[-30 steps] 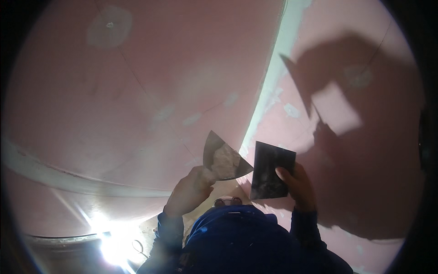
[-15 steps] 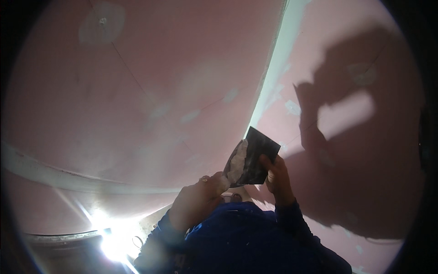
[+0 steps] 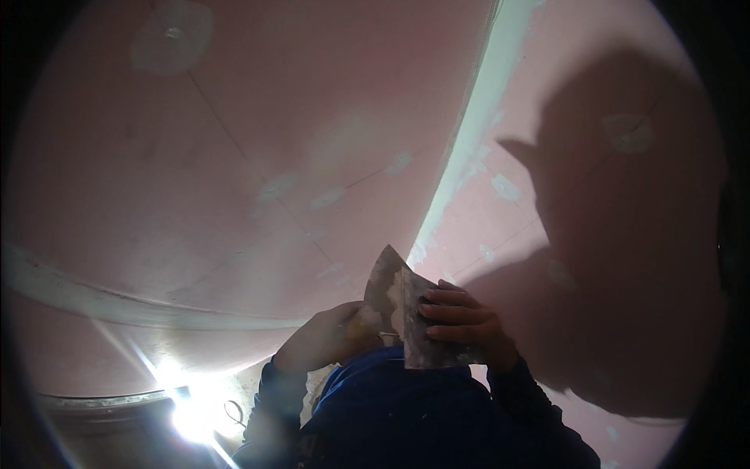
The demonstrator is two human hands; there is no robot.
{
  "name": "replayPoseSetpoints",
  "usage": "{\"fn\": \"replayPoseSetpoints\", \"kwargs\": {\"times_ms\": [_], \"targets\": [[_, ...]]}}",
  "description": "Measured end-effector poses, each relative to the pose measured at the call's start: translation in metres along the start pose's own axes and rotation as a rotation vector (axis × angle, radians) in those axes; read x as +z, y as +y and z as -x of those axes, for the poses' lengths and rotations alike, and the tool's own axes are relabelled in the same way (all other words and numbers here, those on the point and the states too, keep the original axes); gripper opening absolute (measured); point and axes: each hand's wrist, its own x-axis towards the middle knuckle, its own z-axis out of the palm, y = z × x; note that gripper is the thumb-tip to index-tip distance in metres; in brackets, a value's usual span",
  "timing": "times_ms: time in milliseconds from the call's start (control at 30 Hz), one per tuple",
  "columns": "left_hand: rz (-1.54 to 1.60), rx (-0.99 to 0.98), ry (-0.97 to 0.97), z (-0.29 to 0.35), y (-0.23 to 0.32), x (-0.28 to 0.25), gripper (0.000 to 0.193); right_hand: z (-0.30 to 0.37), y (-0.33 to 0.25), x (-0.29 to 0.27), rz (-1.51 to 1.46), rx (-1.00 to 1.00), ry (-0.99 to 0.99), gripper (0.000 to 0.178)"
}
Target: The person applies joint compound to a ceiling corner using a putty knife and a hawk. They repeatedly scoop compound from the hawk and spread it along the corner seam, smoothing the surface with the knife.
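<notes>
In front of my chest, my left hand (image 3: 344, 332) is closed around a filling knife (image 3: 380, 275), its blade pointing up and its handle hidden in my grip. A pale smear of filler (image 3: 396, 303) lies between this blade and a second, squarish filling knife (image 3: 420, 349). My right hand (image 3: 473, 324) grips that second knife, its fingers laid across the dusty grey face. The two blades stand close together and overlap, their edges at or near contact; whether they touch I cannot tell. The right knife's handle is out of sight.
Pink boards (image 3: 266, 102) with pale filled patches surround me. A pale filled corner joint (image 3: 469, 117) runs upward ahead. A broad shadow (image 3: 625, 258) covers the right board. A bright lamp (image 3: 195, 418) glares at lower left, near a pale filled band (image 3: 156, 309).
My right hand has turned its knife over and lowered it, so its fingers now lie across the blade's face. The left knife's blade now shows upright beside it. The shadow's shape has changed.
</notes>
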Motion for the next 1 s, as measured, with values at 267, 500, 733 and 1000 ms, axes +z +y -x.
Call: {"fn": "replayPoseSetpoints", "kwargs": {"times_ms": [267, 500, 733, 1000], "targets": [[0.030, 0.002, 0.037, -0.003, -0.002, 0.015, 0.058, 0.009, -0.009, -0.006, -0.023, 0.232, -0.170, 0.062], [0.200, -0.026, 0.016, -0.009, -0.012, 0.017, 0.062, 0.028, 0.036, 0.007, 0.013, 0.426, -0.130, 0.059], [0.081, 0.043, 0.043, -0.016, -0.030, 0.031, 0.065, 0.050, 0.049, -0.008, 0.116, 0.631, 0.002, 0.034], [0.030, -0.026, 0.046, -0.032, -0.059, 0.060, 0.050, 0.068, 0.043, -0.031, 0.138, 0.757, -0.048, 0.029]]}}
